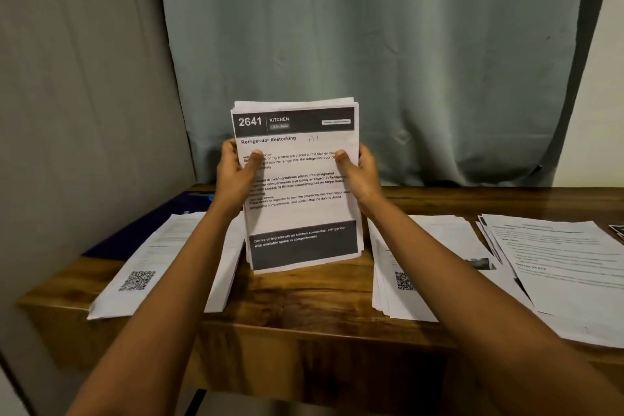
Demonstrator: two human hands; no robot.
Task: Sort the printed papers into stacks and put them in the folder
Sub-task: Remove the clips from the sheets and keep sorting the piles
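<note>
Squaring calls for tapping the paper stack [297, 186] evenly on the wooden table [304, 297], left hand [236, 172] and right hand [358, 172] each gripping one side edge, thumb in front; stack upright at centre, top edges staggered, front sheet headed "2641 KITCHEN".

One wide-angle camera sits on the person's head, facing forward and down along both forearms. The left hand [236, 174] and right hand [363, 174] hold a paper stack [302, 213] near the lens at mid-frame, with the worktop [297, 300] below and a curtain [371, 44] close behind.
</note>
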